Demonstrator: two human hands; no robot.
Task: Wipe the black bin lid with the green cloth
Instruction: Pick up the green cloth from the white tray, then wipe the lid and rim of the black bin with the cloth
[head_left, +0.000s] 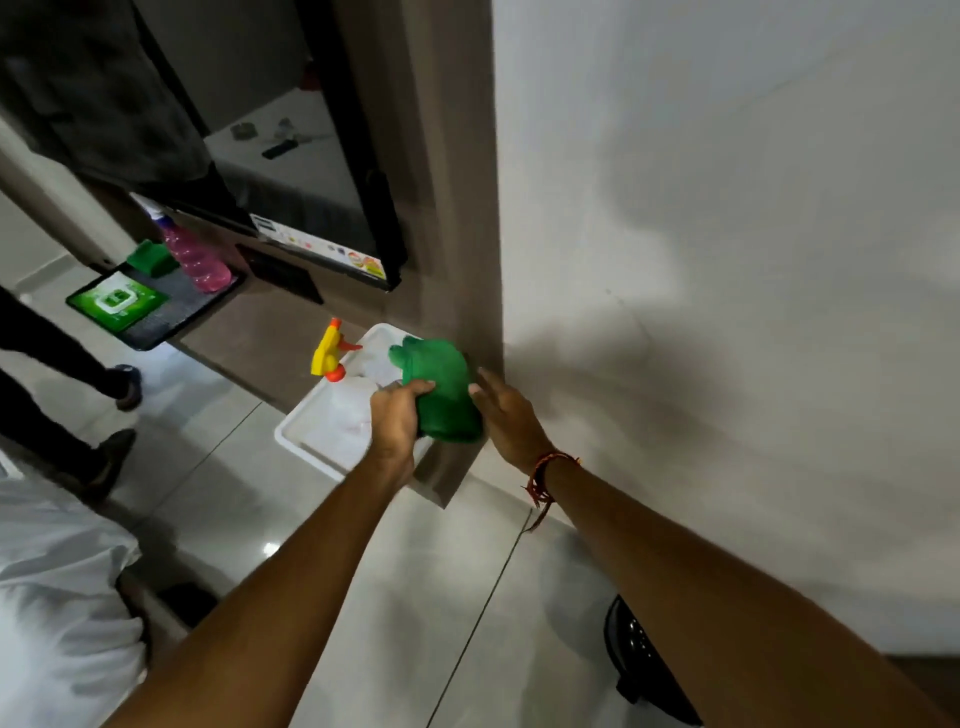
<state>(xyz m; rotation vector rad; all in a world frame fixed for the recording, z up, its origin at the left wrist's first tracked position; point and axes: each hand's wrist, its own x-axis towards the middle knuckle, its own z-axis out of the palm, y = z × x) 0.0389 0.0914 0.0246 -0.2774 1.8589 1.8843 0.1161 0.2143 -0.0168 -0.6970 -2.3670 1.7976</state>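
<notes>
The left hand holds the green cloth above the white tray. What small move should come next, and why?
Probably carry the green cloth back and down toward the black bin lid. The left hand already grips the cloth over the white tray, the right hand is open beside it, and the lid lies near the bottom edge, not yet touched.

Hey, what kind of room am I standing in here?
Probably a lived-in room at home: glossy floor tiles, a bed reflected in the mirror, cleaning things on a white tray.
</notes>
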